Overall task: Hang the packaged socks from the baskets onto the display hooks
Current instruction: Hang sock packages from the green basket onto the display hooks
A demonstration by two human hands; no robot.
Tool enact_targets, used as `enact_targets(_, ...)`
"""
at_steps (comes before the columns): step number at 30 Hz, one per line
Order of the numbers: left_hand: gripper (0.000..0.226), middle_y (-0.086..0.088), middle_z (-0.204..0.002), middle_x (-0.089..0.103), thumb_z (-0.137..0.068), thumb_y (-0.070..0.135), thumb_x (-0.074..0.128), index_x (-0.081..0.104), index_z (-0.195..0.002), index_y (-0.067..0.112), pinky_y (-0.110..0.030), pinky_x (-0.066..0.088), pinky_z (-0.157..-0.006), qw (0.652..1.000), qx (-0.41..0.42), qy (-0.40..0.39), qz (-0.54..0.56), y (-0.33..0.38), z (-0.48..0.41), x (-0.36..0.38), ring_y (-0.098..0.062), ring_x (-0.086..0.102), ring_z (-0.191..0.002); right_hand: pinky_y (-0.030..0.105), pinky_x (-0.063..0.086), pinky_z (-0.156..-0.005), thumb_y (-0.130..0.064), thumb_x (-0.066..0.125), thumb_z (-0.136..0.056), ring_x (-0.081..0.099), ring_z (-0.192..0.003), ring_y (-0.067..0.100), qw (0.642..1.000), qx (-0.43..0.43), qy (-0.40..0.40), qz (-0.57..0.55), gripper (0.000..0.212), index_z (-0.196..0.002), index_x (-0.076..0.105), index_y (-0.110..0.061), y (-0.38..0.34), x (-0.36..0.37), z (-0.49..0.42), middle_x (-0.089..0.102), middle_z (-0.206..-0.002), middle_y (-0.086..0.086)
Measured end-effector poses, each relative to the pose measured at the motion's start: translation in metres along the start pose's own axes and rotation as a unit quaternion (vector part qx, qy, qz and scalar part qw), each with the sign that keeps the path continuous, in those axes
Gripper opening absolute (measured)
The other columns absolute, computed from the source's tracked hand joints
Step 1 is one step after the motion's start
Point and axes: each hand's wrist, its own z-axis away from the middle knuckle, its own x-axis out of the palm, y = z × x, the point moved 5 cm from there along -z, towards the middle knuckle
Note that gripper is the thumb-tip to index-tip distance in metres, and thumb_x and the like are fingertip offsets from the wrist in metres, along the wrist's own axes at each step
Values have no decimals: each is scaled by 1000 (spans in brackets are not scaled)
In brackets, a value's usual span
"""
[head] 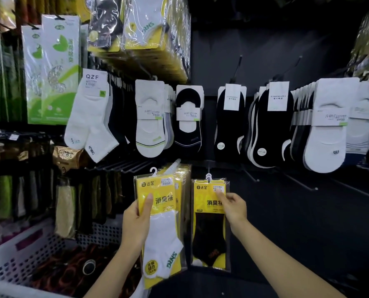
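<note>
A dark display wall is carrying rows of hanging socks, one white pair reading "QZF". Two yellow "达足" packs are being held low before it: the left hand is gripping the white-sock pack, and the right hand is pinching the black-sock pack, perhaps already hooked. One white basket is sitting lower left.

Two hands are shown: left hand, right hand. Two yellow packs are gripped: white-sock pack, black-sock pack. One white basket is seen.
</note>
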Motion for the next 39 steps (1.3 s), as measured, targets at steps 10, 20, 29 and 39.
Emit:
enact_targets(10, 25, 16, -60, 66, -94, 32, 52, 66, -79, 18, -5, 39, -49, 999, -16, -43, 19, -6, 16, 26, 7, 57, -52, 28, 53, -73, -24, 58, -94, 62, -81, 17, 993, 86, 18, -74, 18, -101, 58, -8, 22, -26, 26, 63, -92, 6)
enact_targets(20, 14, 13, -83, 74, -93, 22, 54, 66, -100, 25, -7, 47, -64, 987, -13, -151, 45, 2, 38, 98, 3, 68, -78, 16, 53, -66, -23, 56, -94, 71, -90, 11, 979, -37, -168, -110, 22, -111, 66, -14, -28, -8, 72, 75, -100, 0)
enact_targets(29, 40, 9, -116, 62, -95, 29, 50, 44, -134, 23, -14, 47, -79, 986, -66, -135, 78, -12, 38, 109, -2, 59, -105, 19, 55, -60, -19, 58, -93, 73, -80, 12, 992, -24, -94, -86, 12, -100, 67, -13, -23, -20, 46, 75, -93, 4)
enact_targets(39, 27, 27, -116, 62, -97, 34, 47, 50, -123, 40, -9, 46, -86, 987, -44, -150, 23, -28, 10, 121, 10, 54, -109, 40, 55, -77, -22, 68, -87, 67, -81, 24, 997, 37, -41, -46, 21, -91, 65, -1, -5, 2, 9, 70, -94, 19)
